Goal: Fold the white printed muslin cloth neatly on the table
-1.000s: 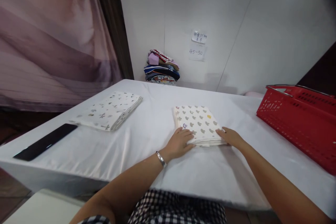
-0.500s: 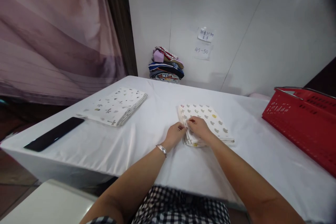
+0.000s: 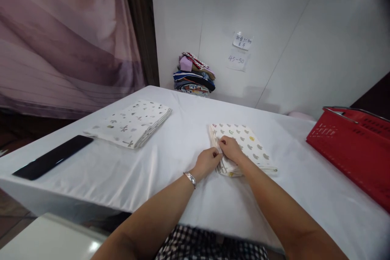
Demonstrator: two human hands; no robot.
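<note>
A folded white cloth (image 3: 248,142) with grey mushroom-like shapes and a few coloured ones lies on the white-covered table (image 3: 185,124) in front of me. My left hand (image 3: 207,161), with a silver bracelet at the wrist, pinches the cloth's left edge. Just beside it, my right hand (image 3: 230,149) has its fingers closed on the same edge from above. The fingertips of both hands almost meet, and the layers between them are partly hidden. Another folded patterned cloth (image 3: 134,124) lies apart, to the left.
A black flat slab (image 3: 53,157) lies at the table's left edge. On the right stands a red plastic basket (image 3: 350,146) with a metal handle. Behind the table is a stack of folded fabrics (image 3: 194,75) by the wall. A white surface (image 3: 45,237) sits low at the front left.
The view has shifted slightly. Both hands stay on the left edge of the mushroom-print cloth, their fingers shifted only a little along it.
</note>
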